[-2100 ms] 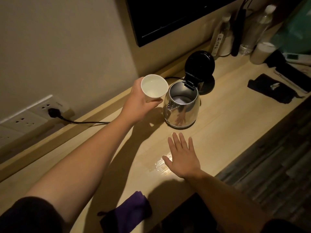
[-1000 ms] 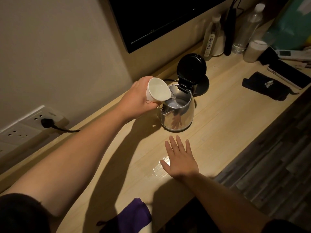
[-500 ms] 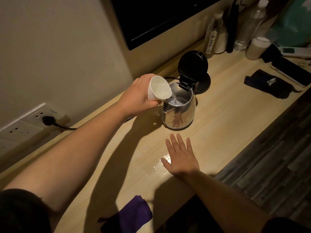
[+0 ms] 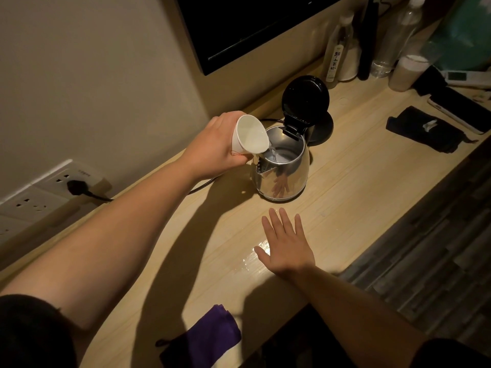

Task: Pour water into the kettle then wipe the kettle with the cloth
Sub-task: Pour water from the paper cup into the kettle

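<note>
A shiny steel kettle (image 4: pixel 288 173) stands on the wooden counter (image 4: pixel 372 187) with its black lid (image 4: pixel 305 98) flipped up. My left hand (image 4: pixel 212 147) grips a white paper cup (image 4: pixel 249 134), tilted over the kettle's mouth; a thin stream of water runs from its rim into the kettle. My right hand (image 4: pixel 285 244) lies flat on the counter in front of the kettle, fingers straight, beside a small wet patch (image 4: pixel 252 258). A purple cloth (image 4: pixel 210 338) lies folded at the counter's near edge.
The kettle's black base (image 4: pixel 321 128) sits behind it, its cord running to a wall socket (image 4: pixel 77 185). Bottles (image 4: pixel 340 49) and a jar (image 4: pixel 407 73) stand at the back right. A black cloth (image 4: pixel 425 130) and a phone (image 4: pixel 459 110) lie at the right. A dark screen (image 4: pixel 252 25) hangs above.
My left hand brought the upright cup over the kettle and tipped it further; water now streams in. My right hand has stayed flat on the counter.
</note>
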Demonstrator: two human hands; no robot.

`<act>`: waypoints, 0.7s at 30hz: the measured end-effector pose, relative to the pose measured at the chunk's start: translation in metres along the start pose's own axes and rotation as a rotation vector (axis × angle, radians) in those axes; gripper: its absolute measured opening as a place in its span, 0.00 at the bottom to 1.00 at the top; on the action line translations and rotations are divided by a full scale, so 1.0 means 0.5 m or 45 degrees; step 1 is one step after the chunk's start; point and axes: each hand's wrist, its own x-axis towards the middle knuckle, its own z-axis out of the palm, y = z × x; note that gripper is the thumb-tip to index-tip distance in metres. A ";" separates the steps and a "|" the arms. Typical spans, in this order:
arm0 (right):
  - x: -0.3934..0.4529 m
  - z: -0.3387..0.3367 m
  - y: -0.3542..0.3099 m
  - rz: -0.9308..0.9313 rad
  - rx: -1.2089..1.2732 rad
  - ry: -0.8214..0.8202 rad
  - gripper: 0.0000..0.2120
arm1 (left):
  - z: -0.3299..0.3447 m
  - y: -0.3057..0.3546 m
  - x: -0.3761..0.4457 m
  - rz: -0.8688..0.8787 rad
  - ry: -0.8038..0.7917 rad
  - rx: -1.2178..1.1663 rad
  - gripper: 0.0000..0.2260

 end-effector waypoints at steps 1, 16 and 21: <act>0.000 0.000 0.000 -0.001 0.005 0.005 0.38 | -0.001 0.000 0.001 0.004 -0.001 0.002 0.33; -0.002 0.003 0.001 -0.002 0.017 0.021 0.38 | -0.006 -0.002 0.008 0.059 -0.024 0.062 0.33; -0.001 0.002 0.000 -0.002 0.014 0.021 0.38 | -0.010 -0.004 0.011 0.079 -0.036 0.097 0.33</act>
